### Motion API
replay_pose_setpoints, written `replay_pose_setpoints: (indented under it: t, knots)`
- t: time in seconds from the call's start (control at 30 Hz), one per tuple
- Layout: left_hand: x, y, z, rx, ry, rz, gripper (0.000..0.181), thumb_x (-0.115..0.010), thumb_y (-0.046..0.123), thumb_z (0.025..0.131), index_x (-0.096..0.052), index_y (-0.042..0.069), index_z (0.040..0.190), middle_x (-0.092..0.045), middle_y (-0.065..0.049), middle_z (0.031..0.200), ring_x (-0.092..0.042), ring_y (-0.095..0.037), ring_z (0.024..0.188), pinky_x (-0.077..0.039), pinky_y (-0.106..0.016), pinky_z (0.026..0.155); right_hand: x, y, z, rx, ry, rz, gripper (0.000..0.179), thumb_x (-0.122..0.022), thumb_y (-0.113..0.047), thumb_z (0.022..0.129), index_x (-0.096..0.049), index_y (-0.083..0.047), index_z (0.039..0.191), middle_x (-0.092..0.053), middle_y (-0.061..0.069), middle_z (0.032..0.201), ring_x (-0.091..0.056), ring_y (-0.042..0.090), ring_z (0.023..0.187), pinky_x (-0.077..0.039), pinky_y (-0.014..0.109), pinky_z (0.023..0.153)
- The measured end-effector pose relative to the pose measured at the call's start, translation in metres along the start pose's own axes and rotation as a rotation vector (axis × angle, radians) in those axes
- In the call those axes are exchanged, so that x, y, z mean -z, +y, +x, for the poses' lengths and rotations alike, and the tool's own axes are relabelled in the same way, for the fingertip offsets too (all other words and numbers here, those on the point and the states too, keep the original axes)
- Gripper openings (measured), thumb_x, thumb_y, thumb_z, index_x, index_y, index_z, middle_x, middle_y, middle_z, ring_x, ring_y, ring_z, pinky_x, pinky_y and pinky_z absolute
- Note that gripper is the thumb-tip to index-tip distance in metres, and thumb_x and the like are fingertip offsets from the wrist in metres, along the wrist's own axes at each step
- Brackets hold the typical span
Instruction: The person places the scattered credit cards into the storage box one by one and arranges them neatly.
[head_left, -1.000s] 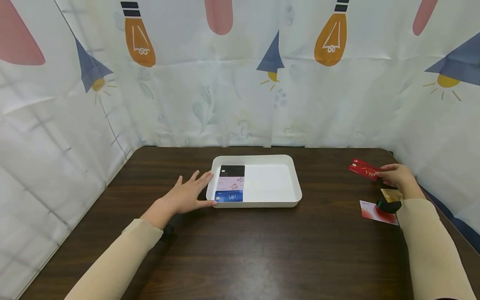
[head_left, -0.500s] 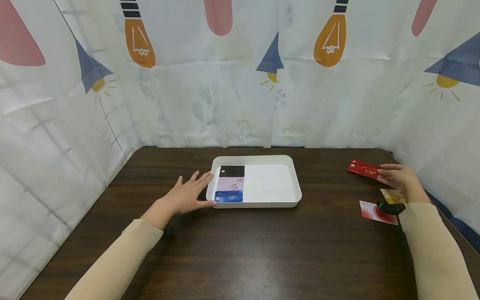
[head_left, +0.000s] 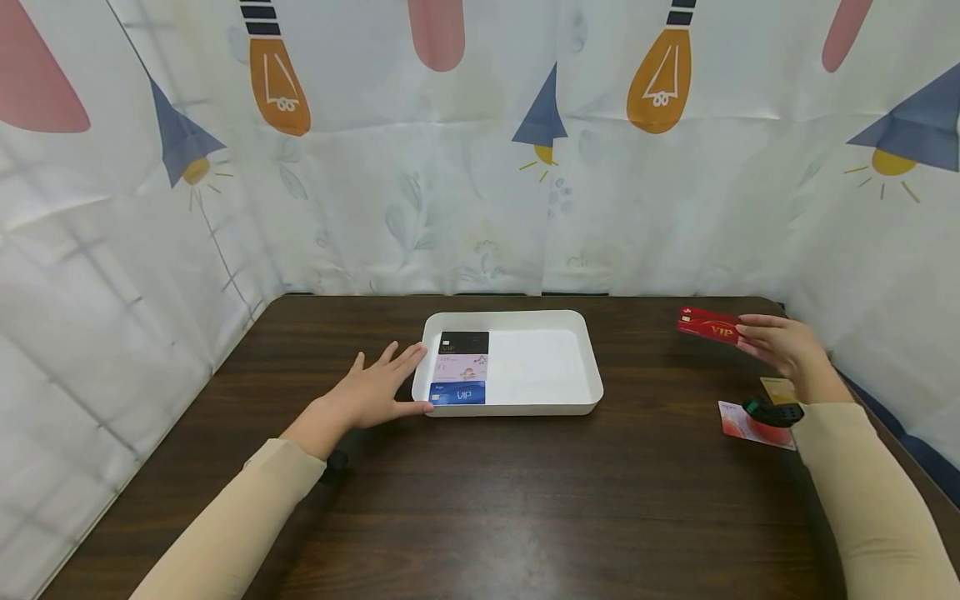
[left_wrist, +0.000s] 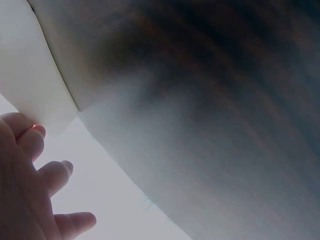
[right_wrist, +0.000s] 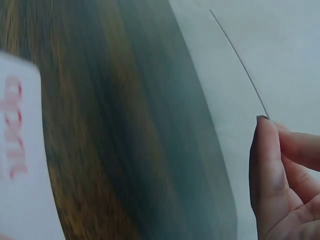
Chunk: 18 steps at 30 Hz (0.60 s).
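A red VIP card (head_left: 708, 325) is pinched between the thumb and fingers of my right hand (head_left: 787, 346), raised over the right side of the table. Seen edge-on in the right wrist view, the red card (right_wrist: 240, 62) is just a thin line above the fingertips. My left hand (head_left: 367, 392) has its fingers spread and touches the left edge of a white tray (head_left: 543, 362). Inside the tray, along its left side, lie a black card (head_left: 465, 342), a pink card (head_left: 461, 367) and a blue card (head_left: 457, 393) in a column.
Below the right wrist, a pink-and-red card (head_left: 738, 422) and a gold card (head_left: 780, 388) lie on the dark wooden table (head_left: 525, 500), partly hidden by the wrist strap (head_left: 772, 413). A patterned curtain (head_left: 450, 208) surrounds the table's back and sides.
The right hand has lifted the red card off the table and shifted it slightly left. My left hand and the tray have stayed in place.
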<state>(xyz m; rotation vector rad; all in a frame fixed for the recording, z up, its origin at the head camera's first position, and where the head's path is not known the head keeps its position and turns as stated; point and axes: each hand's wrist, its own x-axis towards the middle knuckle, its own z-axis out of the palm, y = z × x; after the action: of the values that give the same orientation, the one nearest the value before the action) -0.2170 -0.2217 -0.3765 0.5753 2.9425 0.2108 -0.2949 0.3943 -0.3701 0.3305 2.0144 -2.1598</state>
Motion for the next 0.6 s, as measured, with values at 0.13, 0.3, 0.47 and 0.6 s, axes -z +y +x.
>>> replay_pose_setpoints:
  t: [0.13, 0.3, 0.47, 0.6]
  knots:
    - [0.000, 0.000, 0.000, -0.001, 0.002, 0.000, 0.101, -0.060, 0.069, 0.092, -0.021, 0.012, 0.165, -0.023, -0.011, 0.169, -0.016, -0.044, 0.153, -0.010, -0.078, 0.112, -0.010, -0.004, -0.001, 0.010, -0.041, 0.051, 0.033, -0.063, -0.003, 0.100, -0.078, -0.023, 0.079, -0.068, -0.010, 0.082, -0.072, 0.008, 0.074, -0.060, 0.026, 0.074]
    - [-0.001, -0.001, 0.000, 0.001, 0.002, -0.001, 0.101, -0.060, 0.070, 0.092, -0.021, 0.012, 0.165, -0.022, -0.011, 0.169, -0.015, -0.043, 0.153, -0.009, -0.078, 0.112, -0.023, -0.007, -0.002, 0.012, -0.075, 0.073, 0.036, -0.061, -0.001, 0.101, -0.080, -0.023, 0.079, -0.070, -0.010, 0.082, -0.071, 0.007, 0.075, -0.060, 0.025, 0.072]
    - [-0.002, -0.001, 0.000, 0.000, 0.002, -0.005, 0.101, -0.059, 0.071, 0.092, -0.020, 0.013, 0.165, -0.022, -0.011, 0.169, -0.015, -0.043, 0.154, -0.008, -0.078, 0.112, -0.036, -0.008, -0.003, 0.012, -0.137, 0.131, 0.037, -0.058, 0.002, 0.102, -0.080, -0.021, 0.083, -0.072, -0.008, 0.086, -0.071, 0.008, 0.078, -0.060, 0.025, 0.073]
    - [-0.001, -0.001, 0.000, -0.002, 0.000, -0.008, 0.102, -0.059, 0.071, 0.092, -0.020, 0.013, 0.165, -0.022, -0.011, 0.169, -0.015, -0.043, 0.154, -0.008, -0.077, 0.112, -0.047, -0.008, -0.003, 0.020, -0.160, 0.141, 0.035, -0.058, 0.002, 0.102, -0.081, -0.020, 0.084, -0.071, -0.008, 0.088, -0.072, 0.008, 0.079, -0.060, 0.026, 0.075]
